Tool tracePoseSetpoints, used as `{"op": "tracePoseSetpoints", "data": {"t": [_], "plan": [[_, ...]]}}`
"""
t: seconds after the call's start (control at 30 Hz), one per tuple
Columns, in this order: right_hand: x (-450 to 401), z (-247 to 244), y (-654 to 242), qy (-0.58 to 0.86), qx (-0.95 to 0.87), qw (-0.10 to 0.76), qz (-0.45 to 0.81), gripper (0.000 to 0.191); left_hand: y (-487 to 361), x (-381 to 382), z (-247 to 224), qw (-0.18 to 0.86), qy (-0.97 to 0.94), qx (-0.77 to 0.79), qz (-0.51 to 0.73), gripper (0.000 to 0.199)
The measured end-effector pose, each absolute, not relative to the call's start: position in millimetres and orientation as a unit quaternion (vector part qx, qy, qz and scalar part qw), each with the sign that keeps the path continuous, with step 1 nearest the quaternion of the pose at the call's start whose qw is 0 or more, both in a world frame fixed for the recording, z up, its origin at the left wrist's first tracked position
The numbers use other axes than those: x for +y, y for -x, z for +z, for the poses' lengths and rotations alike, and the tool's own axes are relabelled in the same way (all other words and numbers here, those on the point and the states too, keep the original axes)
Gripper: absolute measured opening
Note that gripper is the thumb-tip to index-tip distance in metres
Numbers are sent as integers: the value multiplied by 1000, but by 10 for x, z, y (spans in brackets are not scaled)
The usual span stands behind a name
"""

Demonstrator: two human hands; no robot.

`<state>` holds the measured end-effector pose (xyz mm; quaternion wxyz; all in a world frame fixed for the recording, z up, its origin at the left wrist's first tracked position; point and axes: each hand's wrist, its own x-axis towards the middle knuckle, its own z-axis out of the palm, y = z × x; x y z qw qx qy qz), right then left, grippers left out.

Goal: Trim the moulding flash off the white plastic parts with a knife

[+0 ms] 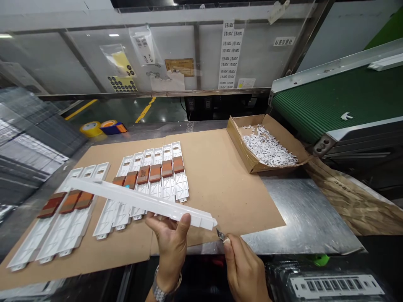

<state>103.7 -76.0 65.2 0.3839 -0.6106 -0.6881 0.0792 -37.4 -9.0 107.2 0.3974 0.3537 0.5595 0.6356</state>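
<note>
Left hand point(170, 247) grips white plastic strip point(138, 201), axis far-left to near-right; right hand point(244, 268) pinches small knife point(221, 235) just off its near end.

Two hands point(171, 247), one small blade point(221, 235) — one white plastic strip point(138, 201) held, nine more strips point(168, 188) on cardboard sheet point(220, 188), three plus six. Nine brown pads point(166, 168). One cardboard tray point(239, 134), two tape rolls point(91, 128).

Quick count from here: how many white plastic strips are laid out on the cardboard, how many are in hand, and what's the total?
White plastic strips on the tan cardboard sheet: 9
White plastic strip in the left hand: 1
Total: 10
</note>
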Motion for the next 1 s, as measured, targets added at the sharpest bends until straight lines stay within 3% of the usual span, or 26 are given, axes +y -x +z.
{"op": "tracePoseSetpoints", "data": {"t": [0.6, 1.0], "plan": [[-715, 663, -1008, 614, -704, 352, 55, 27, 371, -82, 1070, 394, -357, 579, 618, 62], [-704, 724, -1019, 619, -708, 337, 39, 33, 375, -81, 1056, 407, -332, 576, 626, 70]]}}
